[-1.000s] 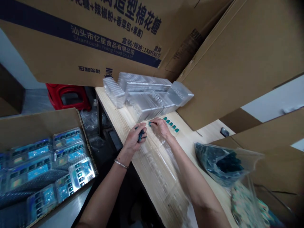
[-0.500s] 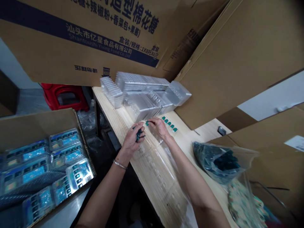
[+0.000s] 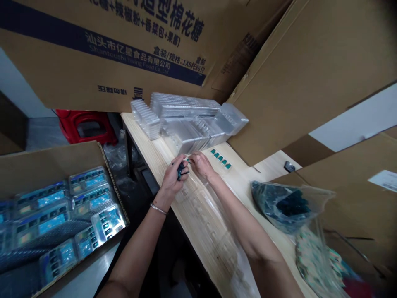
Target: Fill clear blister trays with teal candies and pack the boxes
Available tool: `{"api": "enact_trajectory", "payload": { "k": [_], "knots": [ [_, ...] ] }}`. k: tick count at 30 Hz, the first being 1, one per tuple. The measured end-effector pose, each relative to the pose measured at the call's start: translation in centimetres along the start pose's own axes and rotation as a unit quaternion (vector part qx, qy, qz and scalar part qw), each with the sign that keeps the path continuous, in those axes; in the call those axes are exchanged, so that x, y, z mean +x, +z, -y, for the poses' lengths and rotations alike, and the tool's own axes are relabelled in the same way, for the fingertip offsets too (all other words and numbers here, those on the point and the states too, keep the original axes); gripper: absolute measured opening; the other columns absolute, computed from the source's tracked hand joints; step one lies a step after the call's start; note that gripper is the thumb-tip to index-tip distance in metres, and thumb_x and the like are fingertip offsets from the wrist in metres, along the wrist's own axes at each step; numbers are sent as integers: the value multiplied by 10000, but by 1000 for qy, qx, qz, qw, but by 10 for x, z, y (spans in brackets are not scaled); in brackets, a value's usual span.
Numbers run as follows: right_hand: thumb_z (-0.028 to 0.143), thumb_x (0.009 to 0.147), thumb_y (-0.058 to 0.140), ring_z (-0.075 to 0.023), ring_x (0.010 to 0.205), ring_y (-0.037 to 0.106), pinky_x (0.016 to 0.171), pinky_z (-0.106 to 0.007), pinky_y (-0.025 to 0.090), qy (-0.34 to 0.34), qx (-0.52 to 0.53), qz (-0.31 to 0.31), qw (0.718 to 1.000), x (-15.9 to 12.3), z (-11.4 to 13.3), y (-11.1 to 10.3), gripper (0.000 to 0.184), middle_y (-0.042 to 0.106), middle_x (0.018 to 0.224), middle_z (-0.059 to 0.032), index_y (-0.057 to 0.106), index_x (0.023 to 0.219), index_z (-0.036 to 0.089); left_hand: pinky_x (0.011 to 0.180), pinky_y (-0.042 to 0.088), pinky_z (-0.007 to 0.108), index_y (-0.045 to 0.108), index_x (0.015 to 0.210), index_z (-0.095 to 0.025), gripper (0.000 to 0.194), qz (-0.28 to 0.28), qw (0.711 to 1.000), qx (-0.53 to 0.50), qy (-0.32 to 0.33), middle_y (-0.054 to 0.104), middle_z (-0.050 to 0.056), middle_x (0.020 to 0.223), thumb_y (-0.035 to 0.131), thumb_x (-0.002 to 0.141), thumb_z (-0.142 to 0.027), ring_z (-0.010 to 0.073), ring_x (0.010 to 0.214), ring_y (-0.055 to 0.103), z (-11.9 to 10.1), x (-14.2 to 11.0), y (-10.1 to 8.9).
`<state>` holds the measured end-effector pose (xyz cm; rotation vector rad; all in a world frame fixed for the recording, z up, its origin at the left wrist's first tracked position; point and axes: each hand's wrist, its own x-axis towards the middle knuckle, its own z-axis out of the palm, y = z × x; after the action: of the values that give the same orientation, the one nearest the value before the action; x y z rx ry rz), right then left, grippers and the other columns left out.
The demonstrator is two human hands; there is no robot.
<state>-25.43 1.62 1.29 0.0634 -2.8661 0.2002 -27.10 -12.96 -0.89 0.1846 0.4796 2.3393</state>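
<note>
Over the wooden table, my left hand (image 3: 173, 177) is curled around several small dark teal pieces (image 3: 180, 170). My right hand (image 3: 202, 164) is beside it, thumb and fingers pinched at the far end of a row of clear plastic trays (image 3: 214, 227). A bit of a small teal piece (image 3: 187, 160) shows at the right fingertips; the fingers hide most of it. Just beyond that hand, several green-teal pieces (image 3: 221, 159) lie in a short line on the table.
Stacked clear trays (image 3: 186, 108) stand at the table's far end, before a large printed carton (image 3: 118, 82). A plastic bag (image 3: 279, 211) of teal pieces lies right. On the left are an open carton (image 3: 108, 169) of packed blue items and a red stool (image 3: 89, 126).
The right hand has shifted slightly left, closer to the left hand, and the teal piece at its fingertips shows less. The left hand keeps its pieces. The view has moved slightly.
</note>
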Motion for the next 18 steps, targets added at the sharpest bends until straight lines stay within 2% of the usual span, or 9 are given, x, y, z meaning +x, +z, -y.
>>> {"api": "enact_trajectory", "payload": {
  "k": [3,6,10,12,15,18],
  "knots": [
    [231,807,542,-165,767,546,740,-294,423,29,125,-74,989,-11,3,-10,163,636,884,-73,662,903,179,324,139,110,535,841,-154,297,-11,1000,-8,12,448,-56,614,705,690,-344,4,406,344,0,-1,1],
    [337,786,590,-157,721,563,682,-289,446,72,248,-120,959,-30,27,-25,181,637,852,-55,665,868,194,325,154,118,529,832,-160,322,-33,998,12,47,474,-54,620,699,685,-392,10,405,366,2,-3,3],
    [380,750,636,-161,746,568,684,-286,456,66,286,-99,951,-54,71,-37,209,619,851,-52,661,864,207,379,294,138,537,834,-175,332,-72,988,62,123,520,-43,666,666,699,-449,39,474,464,8,-8,8],
    [370,771,609,-161,757,565,695,-293,460,84,280,-110,950,-58,83,-38,225,616,883,-58,652,923,211,422,345,149,543,829,-180,324,-82,983,84,139,530,-35,689,647,712,-463,59,536,510,11,-12,11],
    [362,764,608,-153,722,561,667,-291,467,113,298,-119,940,-56,84,-40,246,619,906,-61,660,952,213,423,349,150,551,832,-182,319,-92,979,123,133,537,-24,715,619,730,-476,71,561,519,13,-17,14],
    [352,716,649,-136,639,550,611,-279,460,140,343,-93,924,-51,77,-43,205,636,815,-50,689,838,192,433,369,153,558,849,-184,331,-93,974,163,126,549,-16,749,603,735,-491,74,575,522,13,-19,15]
  ]
}}
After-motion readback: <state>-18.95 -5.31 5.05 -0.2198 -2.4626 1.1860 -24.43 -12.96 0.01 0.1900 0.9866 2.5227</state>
